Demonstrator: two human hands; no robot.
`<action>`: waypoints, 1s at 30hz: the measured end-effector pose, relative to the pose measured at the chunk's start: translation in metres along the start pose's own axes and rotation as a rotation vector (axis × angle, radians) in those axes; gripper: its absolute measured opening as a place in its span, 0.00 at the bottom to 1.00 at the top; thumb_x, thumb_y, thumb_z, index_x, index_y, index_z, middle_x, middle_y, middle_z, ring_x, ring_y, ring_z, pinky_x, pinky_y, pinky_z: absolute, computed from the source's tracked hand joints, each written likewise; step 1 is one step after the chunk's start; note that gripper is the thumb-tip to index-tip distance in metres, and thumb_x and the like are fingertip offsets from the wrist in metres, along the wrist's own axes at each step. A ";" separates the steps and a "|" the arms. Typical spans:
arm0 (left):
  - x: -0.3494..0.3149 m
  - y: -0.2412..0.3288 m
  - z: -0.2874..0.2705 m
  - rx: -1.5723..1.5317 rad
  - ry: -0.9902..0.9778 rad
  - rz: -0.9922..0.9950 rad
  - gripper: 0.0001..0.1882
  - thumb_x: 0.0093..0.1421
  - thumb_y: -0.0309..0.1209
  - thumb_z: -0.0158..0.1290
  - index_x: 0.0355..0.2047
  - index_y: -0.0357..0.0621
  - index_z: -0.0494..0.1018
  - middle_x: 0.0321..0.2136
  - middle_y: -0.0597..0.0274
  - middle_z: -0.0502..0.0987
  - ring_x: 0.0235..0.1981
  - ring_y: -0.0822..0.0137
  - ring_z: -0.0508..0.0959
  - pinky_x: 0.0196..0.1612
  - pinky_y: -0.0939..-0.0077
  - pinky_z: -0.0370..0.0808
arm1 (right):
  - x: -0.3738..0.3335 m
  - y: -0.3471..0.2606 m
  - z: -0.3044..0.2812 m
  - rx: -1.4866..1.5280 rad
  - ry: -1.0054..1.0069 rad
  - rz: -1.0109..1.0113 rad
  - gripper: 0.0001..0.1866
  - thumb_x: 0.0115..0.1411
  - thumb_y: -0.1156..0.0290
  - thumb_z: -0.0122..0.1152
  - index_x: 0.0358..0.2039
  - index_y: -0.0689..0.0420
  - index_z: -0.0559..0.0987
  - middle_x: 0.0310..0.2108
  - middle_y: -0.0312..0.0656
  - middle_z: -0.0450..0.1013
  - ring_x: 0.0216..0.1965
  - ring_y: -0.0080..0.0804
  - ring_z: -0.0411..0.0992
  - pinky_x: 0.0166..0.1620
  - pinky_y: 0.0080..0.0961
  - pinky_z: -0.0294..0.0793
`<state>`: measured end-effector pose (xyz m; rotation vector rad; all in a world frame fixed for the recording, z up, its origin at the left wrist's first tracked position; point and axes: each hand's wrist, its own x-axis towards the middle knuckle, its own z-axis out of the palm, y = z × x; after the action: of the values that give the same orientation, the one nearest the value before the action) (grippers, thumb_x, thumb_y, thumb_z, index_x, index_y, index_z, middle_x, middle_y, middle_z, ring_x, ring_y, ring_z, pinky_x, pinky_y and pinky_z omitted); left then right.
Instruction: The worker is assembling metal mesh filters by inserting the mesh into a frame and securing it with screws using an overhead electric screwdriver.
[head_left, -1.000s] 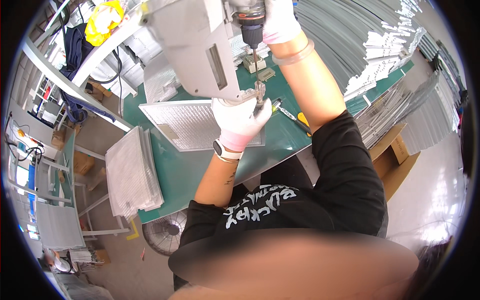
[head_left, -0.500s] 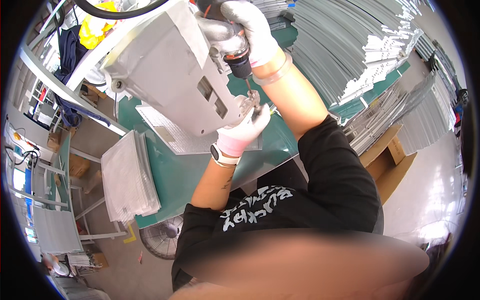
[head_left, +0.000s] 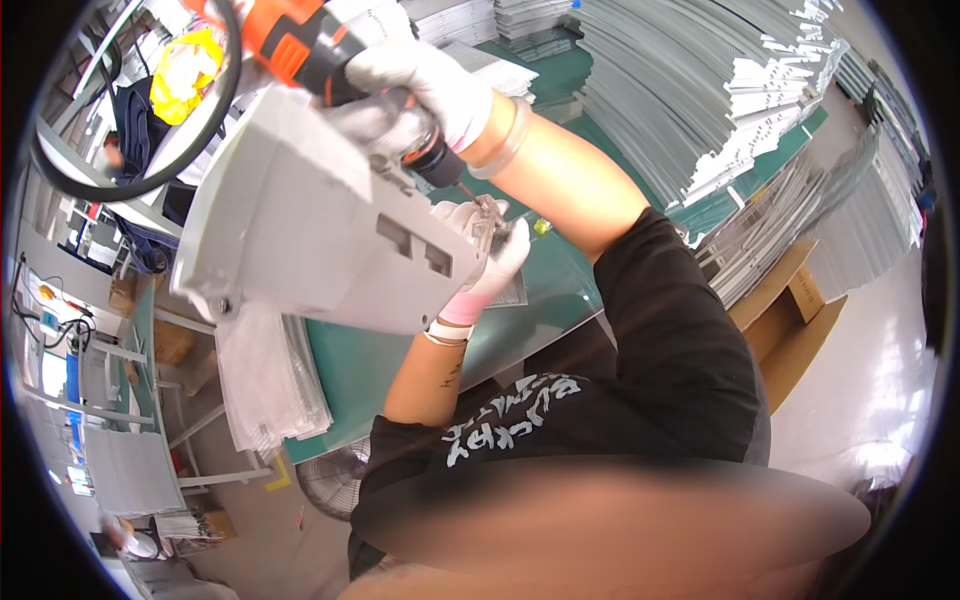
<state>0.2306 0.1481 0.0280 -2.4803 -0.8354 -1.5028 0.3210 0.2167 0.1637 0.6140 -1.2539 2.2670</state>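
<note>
My gloved right hand [head_left: 435,90] is closed on an orange and black power screwdriver [head_left: 300,45]. Its thin bit slants down to a small metal bracket [head_left: 487,218] at the right end of a large grey casing [head_left: 300,220]. Around that same end curl the fingers of my gloved left hand [head_left: 500,265], gripping the casing beside the bracket. The casing is tilted above the bench and has two rectangular cut-outs near the bracket. Whether the bit sits in a screw is too small to tell.
A green bench [head_left: 545,305] lies beneath. Wrapped flat sheets [head_left: 265,385] rest at its left edge. Long grey strips [head_left: 660,90] are piled at the far right, with an open cardboard box [head_left: 790,320] nearer. A black cable [head_left: 130,192] loops at upper left; a fan [head_left: 335,480] stands below.
The casing has swung down and left, its left end now lower. The screwdriver has moved left and leans more, showing its orange body. My left hand still grips the bracket end.
</note>
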 end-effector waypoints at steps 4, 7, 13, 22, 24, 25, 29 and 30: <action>0.005 0.002 -0.007 0.074 -0.019 0.071 0.06 0.45 0.32 0.62 0.24 0.45 0.79 0.17 0.65 0.77 0.19 0.62 0.74 0.27 0.64 0.69 | 0.002 0.008 0.001 0.034 0.045 0.063 0.16 0.65 0.71 0.49 0.50 0.65 0.62 0.23 0.34 0.59 0.18 0.12 0.56 0.17 0.09 0.57; 0.005 0.006 -0.008 0.098 -0.053 0.059 0.06 0.45 0.32 0.62 0.24 0.45 0.79 0.18 0.65 0.77 0.20 0.62 0.74 0.28 0.64 0.69 | 0.000 0.009 0.002 0.020 0.008 0.037 0.18 0.64 0.70 0.49 0.51 0.66 0.62 0.24 0.34 0.60 0.18 0.11 0.55 0.16 0.06 0.56; 0.006 0.004 -0.007 0.119 -0.037 0.117 0.07 0.44 0.31 0.62 0.24 0.46 0.77 0.20 0.65 0.77 0.21 0.60 0.75 0.28 0.64 0.68 | -0.005 0.012 0.000 0.027 0.039 0.055 0.21 0.64 0.68 0.51 0.52 0.68 0.63 0.23 0.35 0.60 0.16 0.10 0.54 0.14 0.06 0.54; 0.001 0.017 -0.004 0.175 -0.004 0.086 0.08 0.42 0.27 0.62 0.21 0.46 0.72 0.17 0.64 0.72 0.19 0.59 0.71 0.26 0.62 0.67 | -0.020 0.016 -0.004 -0.407 0.162 -0.320 0.17 0.60 0.68 0.53 0.44 0.69 0.71 0.19 0.32 0.59 0.13 0.15 0.53 0.13 0.12 0.55; -0.002 0.019 -0.002 0.080 -0.018 -0.025 0.07 0.43 0.27 0.62 0.23 0.46 0.74 0.19 0.63 0.74 0.20 0.61 0.73 0.27 0.64 0.68 | -0.024 0.020 0.013 -0.268 0.338 -0.336 0.17 0.60 0.68 0.52 0.44 0.68 0.71 0.19 0.32 0.59 0.15 0.15 0.53 0.14 0.12 0.54; -0.004 0.019 -0.004 0.083 -0.011 -0.024 0.07 0.43 0.27 0.62 0.23 0.46 0.74 0.19 0.63 0.74 0.20 0.61 0.73 0.27 0.64 0.68 | -0.024 0.011 0.003 -0.212 0.087 -0.248 0.17 0.58 0.71 0.52 0.46 0.68 0.71 0.21 0.33 0.61 0.16 0.15 0.55 0.15 0.11 0.55; -0.029 0.005 0.002 -0.037 0.025 -0.121 0.07 0.46 0.28 0.62 0.24 0.46 0.74 0.22 0.65 0.77 0.25 0.64 0.76 0.33 0.67 0.71 | -0.012 0.016 0.035 -0.467 0.914 -0.657 0.15 0.60 0.73 0.50 0.47 0.63 0.71 0.25 0.36 0.68 0.17 0.18 0.66 0.16 0.13 0.67; -0.033 0.002 0.004 -0.007 0.078 -0.086 0.07 0.47 0.29 0.62 0.25 0.47 0.74 0.23 0.65 0.77 0.27 0.65 0.77 0.36 0.68 0.71 | -0.014 0.010 0.037 -0.401 0.631 -0.774 0.10 0.62 0.69 0.50 0.43 0.57 0.72 0.29 0.37 0.73 0.21 0.21 0.72 0.18 0.16 0.73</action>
<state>0.2236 0.1349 -0.0016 -2.4021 -0.9360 -1.6211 0.3321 0.1774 0.1666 0.1503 -0.8880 1.3480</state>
